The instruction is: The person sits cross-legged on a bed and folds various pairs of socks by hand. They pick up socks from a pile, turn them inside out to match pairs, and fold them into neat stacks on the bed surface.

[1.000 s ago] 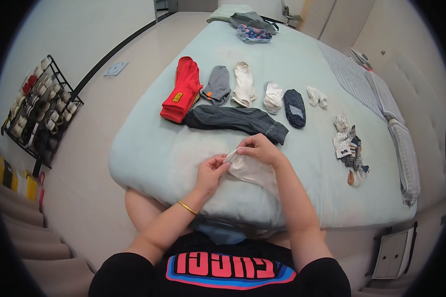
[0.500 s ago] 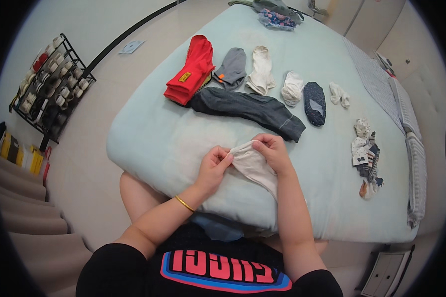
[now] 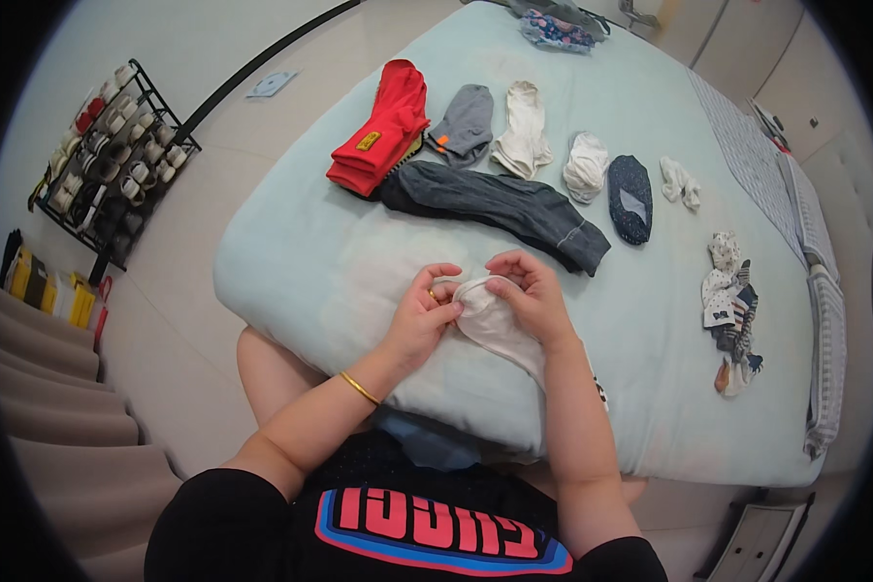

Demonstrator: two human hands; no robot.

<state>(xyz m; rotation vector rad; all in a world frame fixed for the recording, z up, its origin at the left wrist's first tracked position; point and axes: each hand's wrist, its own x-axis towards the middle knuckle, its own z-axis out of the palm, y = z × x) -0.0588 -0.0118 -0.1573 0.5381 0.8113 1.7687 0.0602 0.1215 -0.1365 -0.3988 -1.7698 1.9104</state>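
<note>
We are finding the white sock (image 3: 501, 327) thin, creased and round-rimmed, at six o'clock from the long grey sock (image 3: 500, 213); the left hand (image 3: 421, 315) and right hand (image 3: 536, 298), half-curled, are pinching its rim.

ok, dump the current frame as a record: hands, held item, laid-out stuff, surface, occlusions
left hand: fingers on left side of rim of held white sock
right hand: fingers on right side of same rim
left wrist: gold bracelet
far row, left to right: red socks, gray socks, white socks, white bundle, navy speckled footie, small white socks
nearer: long dark gray socks
right: patterned sock pile
surface: pale green bed
occluded: part of held sock, behind right forearm
</note>
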